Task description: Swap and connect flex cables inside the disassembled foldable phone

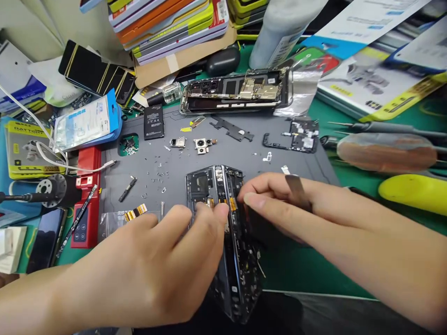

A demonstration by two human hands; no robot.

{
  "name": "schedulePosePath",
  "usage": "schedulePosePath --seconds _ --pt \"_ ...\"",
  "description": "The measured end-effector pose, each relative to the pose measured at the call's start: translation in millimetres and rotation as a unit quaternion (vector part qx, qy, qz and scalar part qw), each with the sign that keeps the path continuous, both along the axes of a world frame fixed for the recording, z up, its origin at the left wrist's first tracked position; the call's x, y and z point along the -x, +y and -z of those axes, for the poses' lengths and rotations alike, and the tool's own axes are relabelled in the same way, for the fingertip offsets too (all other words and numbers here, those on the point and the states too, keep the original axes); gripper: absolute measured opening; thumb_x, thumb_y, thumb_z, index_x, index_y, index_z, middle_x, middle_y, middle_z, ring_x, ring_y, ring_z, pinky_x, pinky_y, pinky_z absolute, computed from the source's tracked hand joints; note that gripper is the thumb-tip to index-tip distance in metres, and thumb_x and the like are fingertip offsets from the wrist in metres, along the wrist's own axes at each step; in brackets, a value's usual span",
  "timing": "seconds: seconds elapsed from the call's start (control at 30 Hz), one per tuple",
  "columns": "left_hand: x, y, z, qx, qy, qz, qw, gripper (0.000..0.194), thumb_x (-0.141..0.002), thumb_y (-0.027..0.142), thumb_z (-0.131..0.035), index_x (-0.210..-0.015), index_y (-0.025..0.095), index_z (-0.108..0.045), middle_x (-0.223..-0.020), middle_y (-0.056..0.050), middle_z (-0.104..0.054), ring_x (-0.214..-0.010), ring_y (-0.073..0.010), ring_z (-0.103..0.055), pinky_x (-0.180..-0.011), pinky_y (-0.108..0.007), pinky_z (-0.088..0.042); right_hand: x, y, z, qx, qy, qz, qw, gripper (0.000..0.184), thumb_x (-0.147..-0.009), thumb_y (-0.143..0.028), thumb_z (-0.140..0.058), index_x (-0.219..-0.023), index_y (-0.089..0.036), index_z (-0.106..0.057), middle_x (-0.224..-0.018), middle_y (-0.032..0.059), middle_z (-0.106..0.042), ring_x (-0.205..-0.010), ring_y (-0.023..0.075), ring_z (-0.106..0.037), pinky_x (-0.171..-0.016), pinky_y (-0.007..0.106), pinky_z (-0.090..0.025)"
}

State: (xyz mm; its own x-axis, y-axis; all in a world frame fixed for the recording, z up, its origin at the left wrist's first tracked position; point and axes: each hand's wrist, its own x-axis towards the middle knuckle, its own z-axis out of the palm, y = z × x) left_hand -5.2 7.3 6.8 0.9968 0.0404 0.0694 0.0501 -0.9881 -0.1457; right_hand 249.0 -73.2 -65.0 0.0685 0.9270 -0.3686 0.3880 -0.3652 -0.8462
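A hinged, opened phone [199,181] stands partly folded at the near edge of a grey mat [303,170], between a person's two bare hands. The left hand [153,265] reaches over the phone's left half, thumb and fingers drawn close near the hinge; what lies between them is hidden. The right hand [279,202] has its thumb and forefinger narrowed at the phone's right edge; whether they grip it cannot be told.

Good handling here probably means bracing both halves at a steady angle, so that the orange ribbon [233,204] beside the hinge is neither creased nor tugged (such ribbons tear easily), and pressing with fingertips, not nails.

Across the mat lie loose screws [160,174], a black battery [154,123] and a camera module [201,145]. At its far edge rests another opened phone [237,90]. Beyond rise stacked boxes [171,28] and a pale bottle [279,35]. A red device [85,209] stands left; screwdrivers [387,128] lie right, on a green bench [335,267].
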Motion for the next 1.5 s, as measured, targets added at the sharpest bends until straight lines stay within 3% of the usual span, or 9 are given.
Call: schedulePosePath --seconds 0.23,0.43,0.77,0.97,1.27,1.5 --pt "-2 2 3.9 0.013 -0.012 0.005 1.0 0.04 -0.118 0.008 -0.045 -0.14 -0.004 -0.077 -0.114 -0.009 -0.093 -0.079 -0.0212 -0.084 -0.045 -0.034 -0.059 5 8 -5.8 0.079 0.006 -0.02 0.997 0.051 -0.098 -0.076 -0.059 -0.087 -0.027 -0.069 -0.084 0.003 -0.073 -0.077 0.0205 -0.066 -0.056 0.028 -0.05" --pt "-3 5 7.6 0.021 -0.024 0.004 0.999 0.04 -0.118 0.011 -0.047 -0.133 0.001 -0.083 -0.121 -0.01 -0.092 -0.077 -0.0213 -0.081 -0.045 -0.035 -0.058 7 10 -5.7 0.058 0.031 -0.005 0.998 0.059 -0.096 -0.083 -0.069 -0.086 -0.025 -0.068 -0.082 0.0037 -0.073 -0.073 0.0204 -0.065 -0.056 0.028 -0.05" --pt "-6 7 3.7 0.044 -0.011 0.008 0.999 0.043 -0.119 0.015 -0.043 -0.127 0.006 -0.085 -0.12 -0.011 -0.091 -0.081 -0.0227 -0.083 -0.053 -0.036 -0.064 5 3 -2.6 0.027 0.009 -0.038 0.999 0.043 -0.105 -0.067 -0.057 -0.088 -0.028 -0.066 -0.08 -0.001 -0.069 -0.069 0.0159 -0.062 -0.049 0.022 -0.047" --pt "0 7 4.7 0.051 -0.013 -0.004 0.999 0.04 -0.12 0.019 -0.047 -0.14 0.004 -0.078 -0.128 -0.01 -0.091 -0.087 -0.0241 -0.085 -0.056 -0.038 -0.066 4 2 2.1 0.025 0.025 -0.028 0.999 0.053 -0.11 -0.075 -0.058 -0.089 -0.027 -0.067 -0.079 -0.0011 -0.067 -0.07 0.0149 -0.059 -0.053 0.021 -0.049" --pt "-2 11 2.2 0.064 -0.017 -0.008 0.998 0.039 -0.119 0.015 -0.049 -0.138 0.008 -0.082 -0.122 -0.007 -0.091 -0.084 -0.0228 -0.084 -0.052 -0.038 -0.064 2 -4 3.0 0.075 0.04 -0.033 0.996 0.058 -0.109 -0.081 -0.054 -0.086 -0.028 -0.064 -0.082 0.0012 -0.061 -0.076 0.0194 -0.056 -0.056 0.027 -0.05" --pt "-3 11 9.0 0.099 -0.044 -0.029 0.994 0.036 -0.12 0.016 -0.046 -0.134 0.01 -0.079 -0.119 -0.009 -0.089 -0.082 -0.0217 -0.079 -0.056 -0.039 -0.063 -4 0 7.0 0.056 -0.035 0.036 0.997 0.052 -0.09 -0.08 -0.076 -0.088 -0.028 -0.065 -0.069 0.0024 -0.048 -0.072 0.0258 -0.053 -0.059 0.035 -0.054"
